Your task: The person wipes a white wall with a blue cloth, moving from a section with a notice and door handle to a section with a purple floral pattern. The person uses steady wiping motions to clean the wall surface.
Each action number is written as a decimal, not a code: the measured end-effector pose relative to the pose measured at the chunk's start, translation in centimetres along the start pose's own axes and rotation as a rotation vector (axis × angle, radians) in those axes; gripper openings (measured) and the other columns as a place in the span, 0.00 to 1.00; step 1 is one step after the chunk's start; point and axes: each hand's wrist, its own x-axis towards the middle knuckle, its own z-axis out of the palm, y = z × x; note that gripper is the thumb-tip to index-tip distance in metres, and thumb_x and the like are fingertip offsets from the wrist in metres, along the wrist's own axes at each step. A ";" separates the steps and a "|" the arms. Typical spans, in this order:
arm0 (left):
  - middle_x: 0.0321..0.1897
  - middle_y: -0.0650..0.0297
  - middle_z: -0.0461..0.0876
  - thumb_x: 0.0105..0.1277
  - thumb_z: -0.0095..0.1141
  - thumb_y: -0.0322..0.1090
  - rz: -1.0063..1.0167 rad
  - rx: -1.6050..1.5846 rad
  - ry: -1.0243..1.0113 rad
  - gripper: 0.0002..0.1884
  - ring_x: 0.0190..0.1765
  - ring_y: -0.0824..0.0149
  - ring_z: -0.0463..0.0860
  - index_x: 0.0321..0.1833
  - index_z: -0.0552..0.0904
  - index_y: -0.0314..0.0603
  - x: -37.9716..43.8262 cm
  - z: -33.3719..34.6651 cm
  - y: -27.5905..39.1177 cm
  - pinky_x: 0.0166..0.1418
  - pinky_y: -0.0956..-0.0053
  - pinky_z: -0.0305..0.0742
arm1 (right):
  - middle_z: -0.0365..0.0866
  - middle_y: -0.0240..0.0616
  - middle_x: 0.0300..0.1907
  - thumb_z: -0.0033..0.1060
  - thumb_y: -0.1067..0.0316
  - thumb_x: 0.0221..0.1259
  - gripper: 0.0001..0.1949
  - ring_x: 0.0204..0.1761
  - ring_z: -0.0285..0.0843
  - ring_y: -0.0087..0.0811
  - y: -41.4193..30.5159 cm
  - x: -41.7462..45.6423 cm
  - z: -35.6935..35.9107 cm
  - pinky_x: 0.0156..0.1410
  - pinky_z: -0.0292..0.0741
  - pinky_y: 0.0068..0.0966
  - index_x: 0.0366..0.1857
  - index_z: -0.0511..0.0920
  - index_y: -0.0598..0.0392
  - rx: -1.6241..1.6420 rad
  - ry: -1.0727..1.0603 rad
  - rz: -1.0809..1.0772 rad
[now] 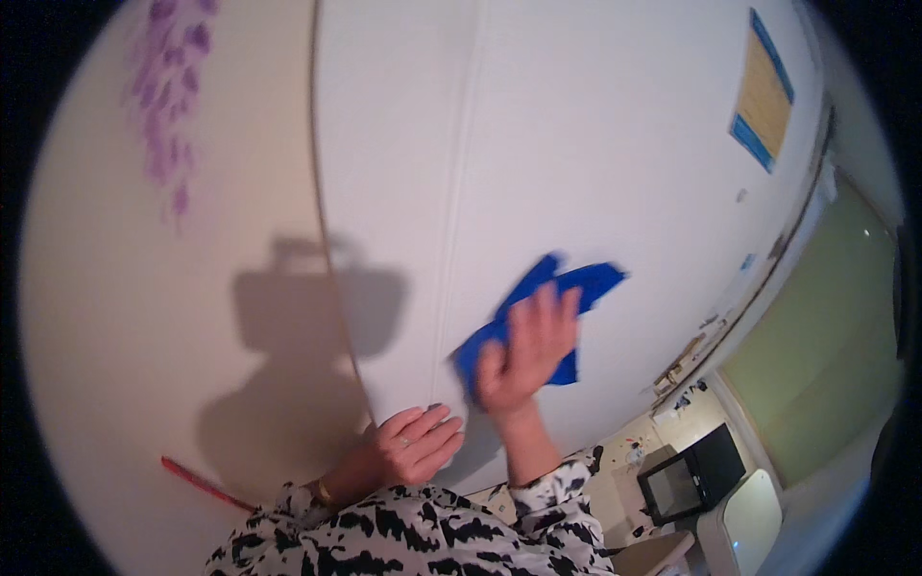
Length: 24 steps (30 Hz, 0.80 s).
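My right hand (531,349) lies flat over a crumpled blue cloth (598,281), pressing it against a smooth white panel (612,158). The hand is slightly blurred, and the cloth spreads out past the fingers and below the palm. Lower and to the left, my left hand (421,445) rests close to the panel's lower part, its fingers bent and close together, with a ring on one finger. Something small and pale may be under those fingers, but I cannot tell what. A vertical seam (454,209) runs down the panel between the hands.
Left of the panel's dark edge (315,144), a beige wall (245,165) bears purple painted petals (169,93) and a shadow. A tan-and-blue sheet (765,93) is on the panel's right. Beyond stand a black box-shaped appliance (673,489), a white chair (745,518) and a green panel (814,338).
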 end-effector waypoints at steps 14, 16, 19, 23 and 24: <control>0.51 0.64 0.90 0.61 0.67 0.31 0.013 0.034 -0.094 0.11 0.61 0.61 0.83 0.46 0.91 0.44 0.6 0.7 0.7 0.68 0.53 0.66 | 0.72 0.57 0.76 0.57 0.59 0.68 0.26 0.81 0.60 0.67 3.7 -1.7 -1.0 0.81 0.52 0.65 0.68 0.77 0.59 -0.069 0.002 0.037; 0.51 0.64 0.90 0.60 0.67 0.31 0.013 0.045 -0.065 0.11 0.61 0.61 0.83 0.46 0.91 0.44 0.1 0.8 0.7 0.69 0.54 0.66 | 0.73 0.55 0.76 0.56 0.59 0.66 0.26 0.82 0.60 0.66 4.8 -1.9 -1.4 0.81 0.52 0.66 0.67 0.78 0.56 -0.076 -0.017 -0.022; 0.51 0.64 0.90 0.59 0.68 0.31 0.013 0.061 -0.057 0.12 0.60 0.61 0.84 0.46 0.91 0.44 -0.2 0.8 0.7 0.69 0.54 0.66 | 0.66 0.54 0.80 0.52 0.62 0.72 0.27 0.84 0.54 0.61 9.8 0.1 -2.5 0.85 0.49 0.59 0.74 0.72 0.57 -0.149 0.082 0.139; 0.51 0.64 0.90 0.59 0.68 0.32 0.016 0.035 -0.084 0.13 0.59 0.61 0.84 0.47 0.91 0.44 -0.1 0.7 0.8 0.69 0.54 0.66 | 0.58 0.52 0.85 0.46 0.65 0.81 0.27 0.88 0.48 0.55 14.8 0.2 -4.1 0.89 0.46 0.49 0.81 0.65 0.59 -0.223 0.172 0.449; 0.51 0.64 0.90 0.58 0.68 0.32 0.020 0.038 -0.083 0.13 0.59 0.62 0.84 0.47 0.91 0.45 0.1 0.8 0.7 0.69 0.54 0.66 | 0.57 0.51 0.86 0.43 0.65 0.83 0.27 0.88 0.47 0.53 14.9 -0.1 -4.0 0.89 0.46 0.46 0.81 0.64 0.60 -0.232 0.193 0.493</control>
